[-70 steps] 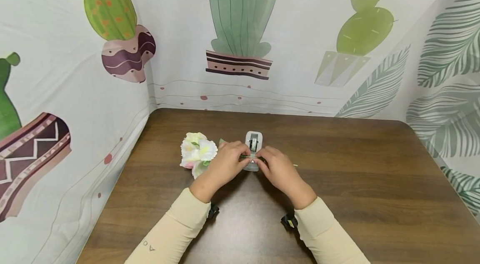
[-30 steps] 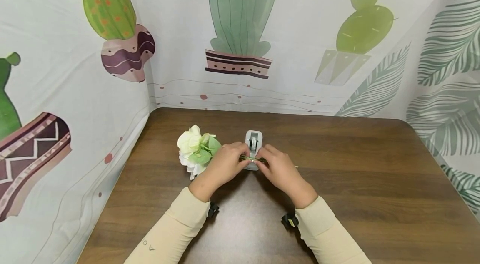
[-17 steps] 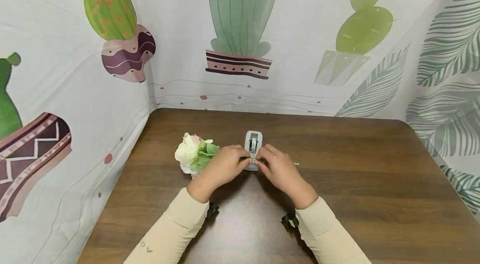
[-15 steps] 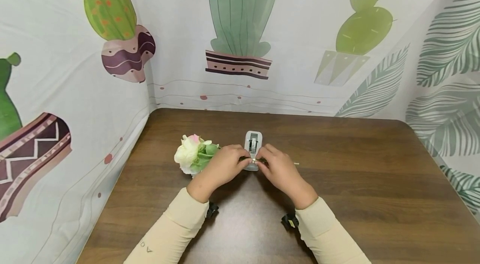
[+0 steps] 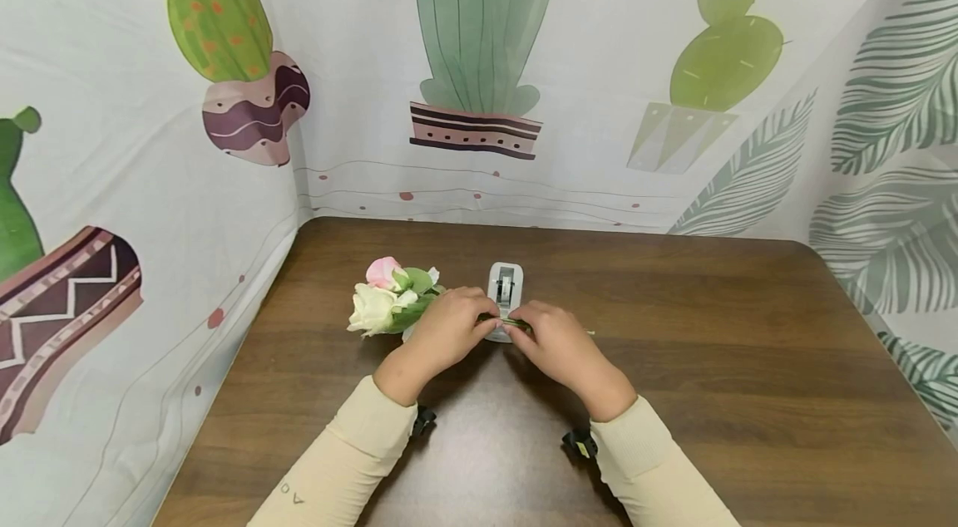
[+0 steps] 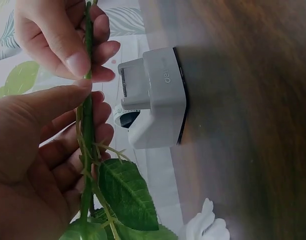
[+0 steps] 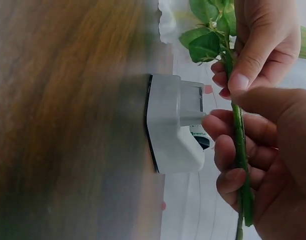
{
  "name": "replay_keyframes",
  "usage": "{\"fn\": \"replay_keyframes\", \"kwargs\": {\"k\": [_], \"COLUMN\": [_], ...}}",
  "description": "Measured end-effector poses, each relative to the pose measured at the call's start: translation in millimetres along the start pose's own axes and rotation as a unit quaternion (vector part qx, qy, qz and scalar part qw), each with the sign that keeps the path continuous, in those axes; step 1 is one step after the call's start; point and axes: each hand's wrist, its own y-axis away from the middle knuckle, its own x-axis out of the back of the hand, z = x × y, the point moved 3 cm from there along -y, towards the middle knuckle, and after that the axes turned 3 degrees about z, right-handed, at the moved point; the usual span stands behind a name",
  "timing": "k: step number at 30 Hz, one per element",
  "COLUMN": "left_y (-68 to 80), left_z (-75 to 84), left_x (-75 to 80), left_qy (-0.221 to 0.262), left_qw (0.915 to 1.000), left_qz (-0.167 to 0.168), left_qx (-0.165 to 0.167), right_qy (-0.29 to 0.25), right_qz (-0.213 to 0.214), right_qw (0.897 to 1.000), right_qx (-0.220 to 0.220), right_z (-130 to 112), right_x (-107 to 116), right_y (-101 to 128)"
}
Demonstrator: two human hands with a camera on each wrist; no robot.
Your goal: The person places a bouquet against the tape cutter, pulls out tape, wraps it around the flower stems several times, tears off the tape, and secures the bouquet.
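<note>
Stems (image 7: pixel 240 137) pinched by left hand (image 5: pixel 449 329) and right hand (image 5: pixel 555 344) | tape dispenser (image 7: pixel 167 120) toward far edge of counter (image 5: pixel 711 369) | best kept bundled, pinches close

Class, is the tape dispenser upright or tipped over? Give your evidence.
Upright: the tape dispenser sits with its dark base against the table in both wrist views, and the head view looks down on its open top.
</note>
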Motion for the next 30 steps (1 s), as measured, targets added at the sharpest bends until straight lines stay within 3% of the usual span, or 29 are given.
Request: {"fn": "replay_keyframes", "kwargs": {"k": [9, 20, 30], "left_y": [1.0, 0.4, 1.0], "left_z": [3.3, 5.8, 6.1], "left_x": [2.0, 4.7, 3.9], "left_qy": [-0.019, -0.009, -0.009], "left_qw": [0.9996, 0.9994, 0.9989], "left_qz": [0.02, 0.032, 0.045], "left_qx": [-0.004, 0.001, -0.011], "right_qy": [0.025, 0.033, -0.009], "right_qz": [0.03, 0.037, 0.029], "right_qw": [0.999, 0.998, 0.999], "right_qx": [0.029, 0.028, 0.01], "right_z": [-2.3, -1.2, -0.4], "right_x": [1.3, 3.1, 2.6], "right_y": [1.0, 0.1, 0.1]}}
